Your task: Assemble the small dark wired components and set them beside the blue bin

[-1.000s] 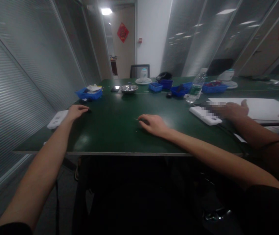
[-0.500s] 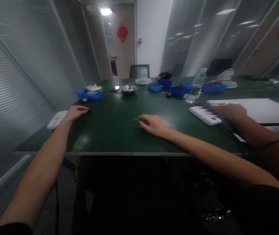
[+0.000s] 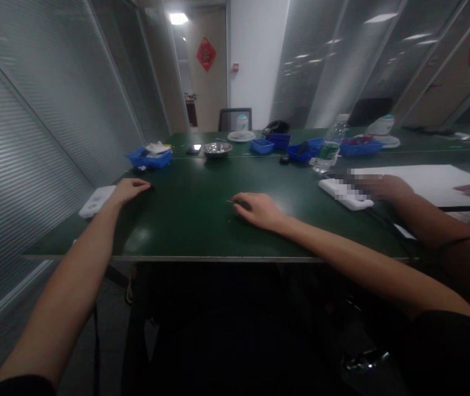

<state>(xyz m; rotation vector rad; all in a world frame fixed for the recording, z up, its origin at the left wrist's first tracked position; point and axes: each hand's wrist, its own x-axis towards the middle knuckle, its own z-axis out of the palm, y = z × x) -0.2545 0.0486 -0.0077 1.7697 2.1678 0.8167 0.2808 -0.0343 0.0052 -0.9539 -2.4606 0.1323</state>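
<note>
My left hand [image 3: 130,188] rests on the left part of the green table [image 3: 185,220], thumb and fingers pinched on a small dark piece [image 3: 151,187] too small to name. Nearer the middle, my right hand [image 3: 259,210] lies on the tabletop with its fingers curled closed. A thin, light-coloured metal tip [image 3: 229,202] pokes out leftward from its fingertips; the rest of this thin tool is hidden in the grip. Between the two hands is a wide stretch of tabletop. Beside my left wrist lies a white flat device [image 3: 97,201].
A blue tray [image 3: 152,160], a metal bowl [image 3: 217,150], and a phone [image 3: 194,149] stand farther back. To the right are a water bottle [image 3: 329,151], more blue trays [image 3: 300,154], a white power strip [image 3: 346,197], and another person's hands [image 3: 397,188] by white paper [image 3: 436,176].
My hands stay almost still, the left still pinching the dark piece and the right the thin tool. At the right edge, another person's hand moves left across the white paper.
</note>
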